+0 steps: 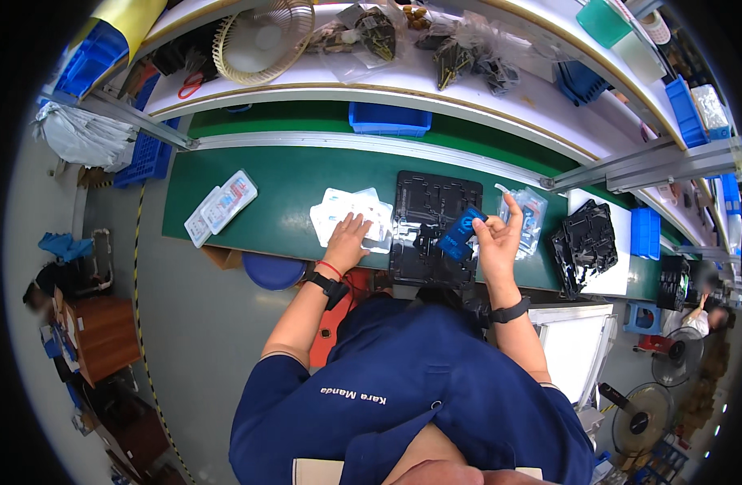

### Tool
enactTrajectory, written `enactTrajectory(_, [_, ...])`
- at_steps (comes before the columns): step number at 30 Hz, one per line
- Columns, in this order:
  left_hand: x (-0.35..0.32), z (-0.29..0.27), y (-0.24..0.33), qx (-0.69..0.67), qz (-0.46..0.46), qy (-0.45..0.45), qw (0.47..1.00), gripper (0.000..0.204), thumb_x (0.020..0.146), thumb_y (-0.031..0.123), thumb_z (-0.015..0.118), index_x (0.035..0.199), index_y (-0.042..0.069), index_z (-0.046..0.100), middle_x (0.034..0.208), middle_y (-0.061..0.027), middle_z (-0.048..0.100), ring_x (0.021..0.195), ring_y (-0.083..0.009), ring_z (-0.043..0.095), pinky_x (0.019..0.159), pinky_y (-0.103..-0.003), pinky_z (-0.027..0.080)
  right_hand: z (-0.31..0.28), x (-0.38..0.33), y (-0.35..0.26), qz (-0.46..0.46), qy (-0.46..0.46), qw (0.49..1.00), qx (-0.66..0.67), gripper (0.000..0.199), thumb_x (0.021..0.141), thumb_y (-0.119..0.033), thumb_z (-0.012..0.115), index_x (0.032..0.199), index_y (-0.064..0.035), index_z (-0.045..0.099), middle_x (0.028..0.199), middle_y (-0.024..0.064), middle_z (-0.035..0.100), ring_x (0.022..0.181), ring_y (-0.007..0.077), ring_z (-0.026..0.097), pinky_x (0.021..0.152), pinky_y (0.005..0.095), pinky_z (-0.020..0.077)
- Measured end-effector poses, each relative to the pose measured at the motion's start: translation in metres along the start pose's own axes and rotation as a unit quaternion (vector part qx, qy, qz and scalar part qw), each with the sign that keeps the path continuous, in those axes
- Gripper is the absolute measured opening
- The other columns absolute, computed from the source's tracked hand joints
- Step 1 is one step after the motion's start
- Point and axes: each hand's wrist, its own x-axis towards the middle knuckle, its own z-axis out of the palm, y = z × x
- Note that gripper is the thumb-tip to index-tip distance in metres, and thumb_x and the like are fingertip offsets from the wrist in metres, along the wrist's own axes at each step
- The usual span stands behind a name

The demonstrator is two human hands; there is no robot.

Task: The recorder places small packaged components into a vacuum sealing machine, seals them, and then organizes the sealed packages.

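My left hand (348, 244) lies with its fingers spread on a loose pile of white printed cards (338, 204) on the green tabletop. Between thumb and fingers, my right hand (498, 246) pinches a small dark blue card (460, 236) with lighter blue print. That card is held above a black moulded plastic tray (417, 210) in front of me. Just beyond my right hand, clear plastic packs (531, 218) lie in a heap on the table, partly hidden by the hand.
Two flat white-edged packs (230, 200) lie at the table's left. More black moulded trays (585, 242) are stacked at the right on a white board. A blue bin (389, 119) stands at the back under a shelf with a round basket (262, 40) and bagged parts.
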Motion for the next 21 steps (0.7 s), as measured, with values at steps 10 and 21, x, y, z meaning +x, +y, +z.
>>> enactTrajectory(10, [-0.017,0.008,-0.019,0.031,0.048,-0.082,0.995,0.047,0.076,0.017,0.059,0.121,0.005,0.05,0.128,-0.0175,0.043,0.124,-0.0352,0.035,0.104,-0.047,0.028,0.007,-0.007,0.002,-0.006,-0.025,1.0,0.016,0.063,0.079,0.009,0.057,0.131,-0.0065,0.026,0.074,-0.0009,0.053,0.066,0.0041,0.051,0.061,0.0165,0.0419])
enactTrajectory(21, [-0.076,0.011,-0.03,0.029,0.129,0.05,0.99,0.015,0.082,0.011,0.053,0.09,0.004,0.063,0.099,-0.0089,0.062,0.095,-0.0283,0.056,0.08,-0.042,0.044,0.005,-0.011,-0.001,-0.018,-0.02,1.0,0.002,0.063,0.078,0.009,0.057,0.131,-0.0051,0.026,0.074,-0.0004,0.053,0.066,0.0045,0.051,0.06,0.0169,0.0411])
